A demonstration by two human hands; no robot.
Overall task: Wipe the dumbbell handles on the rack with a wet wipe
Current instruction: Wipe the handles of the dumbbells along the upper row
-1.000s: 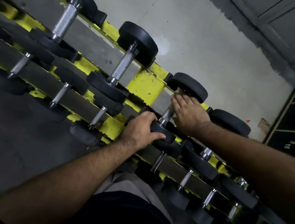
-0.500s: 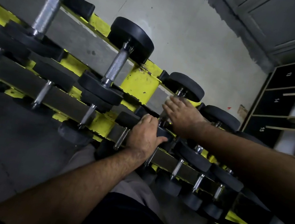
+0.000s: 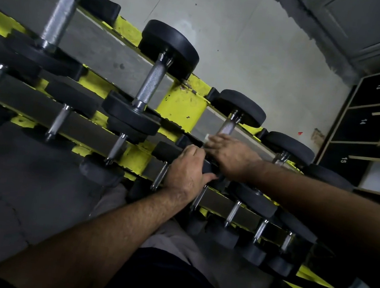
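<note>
While my view has swung left along the rack (image 3: 181, 108), its yellow frame filling most of the picture, the job sits at the third dumbbell (image 3: 240, 109) on the top rail. Its knurled handle (image 3: 226, 127) shows bare just beyond my right fingertips. My left hand (image 3: 188, 171) curls over the near black end of that dumbbell, bracing it, thumb tucked under. My right hand (image 3: 232, 156) is blurred and has slid down the handle toward that near end since a second ago; the fingers look flattened across the bar, though I cannot tell how tightly they wrap. A pale scrap at the fingertips is probably the wipe (image 3: 207, 137). I judge this handle is mid-stroke; the next dumbbell lies past my right wrist.
</note>
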